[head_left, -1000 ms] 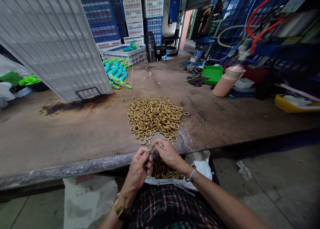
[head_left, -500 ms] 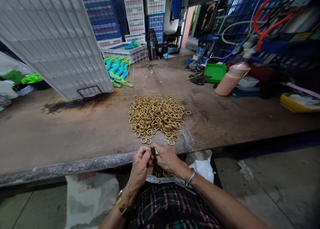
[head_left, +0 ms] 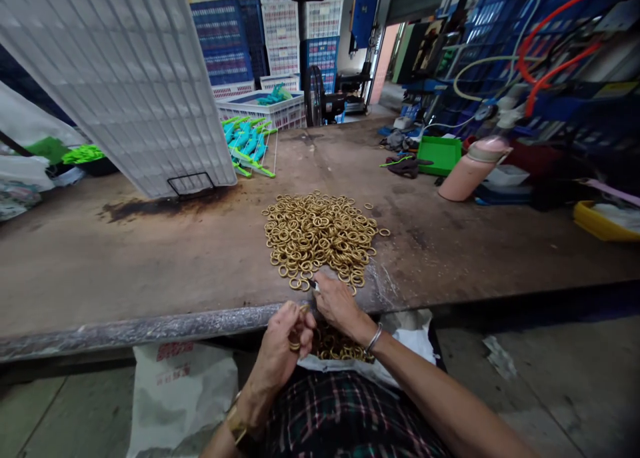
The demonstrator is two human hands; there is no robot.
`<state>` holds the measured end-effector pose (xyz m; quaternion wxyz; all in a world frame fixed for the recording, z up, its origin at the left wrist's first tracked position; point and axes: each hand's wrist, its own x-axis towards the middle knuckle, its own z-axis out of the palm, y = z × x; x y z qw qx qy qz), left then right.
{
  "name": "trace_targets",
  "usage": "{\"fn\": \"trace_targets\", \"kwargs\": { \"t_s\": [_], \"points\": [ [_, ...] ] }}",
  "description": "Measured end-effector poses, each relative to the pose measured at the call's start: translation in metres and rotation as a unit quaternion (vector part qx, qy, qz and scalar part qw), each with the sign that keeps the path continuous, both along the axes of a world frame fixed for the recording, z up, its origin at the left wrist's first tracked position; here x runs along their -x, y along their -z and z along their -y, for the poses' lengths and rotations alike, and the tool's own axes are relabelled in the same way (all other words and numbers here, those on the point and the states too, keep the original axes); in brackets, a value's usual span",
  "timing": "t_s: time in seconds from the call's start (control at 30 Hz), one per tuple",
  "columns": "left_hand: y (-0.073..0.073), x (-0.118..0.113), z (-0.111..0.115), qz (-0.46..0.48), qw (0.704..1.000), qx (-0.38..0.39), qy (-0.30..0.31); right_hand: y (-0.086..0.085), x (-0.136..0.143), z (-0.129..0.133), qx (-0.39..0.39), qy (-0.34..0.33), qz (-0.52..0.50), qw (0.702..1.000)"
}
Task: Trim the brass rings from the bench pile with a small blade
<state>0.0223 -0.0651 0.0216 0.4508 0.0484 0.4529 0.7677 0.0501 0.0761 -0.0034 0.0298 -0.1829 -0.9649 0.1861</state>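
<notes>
A pile of gold-coloured rings (head_left: 320, 235) lies on the brown table (head_left: 200, 265) in front of me. My left hand (head_left: 286, 335) is closed just off the table's front edge, with gold rings showing between its fingers. My right hand (head_left: 337, 305) reaches over the edge to the near side of the pile, fingers closed round a small tool with a dark tip (head_left: 313, 285); its exact kind is not clear. Below my hands, more rings (head_left: 345, 347) lie in an open white sack (head_left: 413, 338) at my lap.
A tall ribbed white panel (head_left: 135, 85) stands at the left. Behind it are turquoise pieces with green bars (head_left: 249, 145). To the right stand a green tray (head_left: 440, 155), a pink bottle (head_left: 473, 171) and a yellow tray (head_left: 603, 221). A printed sack (head_left: 185, 398) hangs below the table edge.
My hands have moved apart. The right one has gone forward to the pile's near edge with the small tool, while the left stays near the table edge. The view has shifted slightly.
</notes>
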Motion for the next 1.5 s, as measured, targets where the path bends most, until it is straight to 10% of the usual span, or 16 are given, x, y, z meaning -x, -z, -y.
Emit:
{"fn": "trace_targets", "kwargs": {
  "t_s": [0.5, 0.93, 1.2, 1.5],
  "points": [
    [0.021, 0.03, 0.005, 0.186, 0.977, 0.032, -0.104, 0.007, 0.022, -0.002, -0.079, 0.051, 0.024, 0.995],
    [0.025, 0.025, -0.027, -0.105, 0.983, 0.131, -0.068, -0.001, -0.006, 0.0, 0.12, -0.042, -0.158, 0.979],
    [0.026, 0.026, -0.023, -0.328, 0.924, 0.168, -0.103, -0.011, 0.003, -0.001, 0.324, 0.03, -0.142, 0.935],
    [0.027, 0.022, -0.02, -0.107, 0.99, 0.088, 0.017, -0.013, 0.0, 0.002, 0.31, 0.029, -0.139, 0.94]
  ]
}}
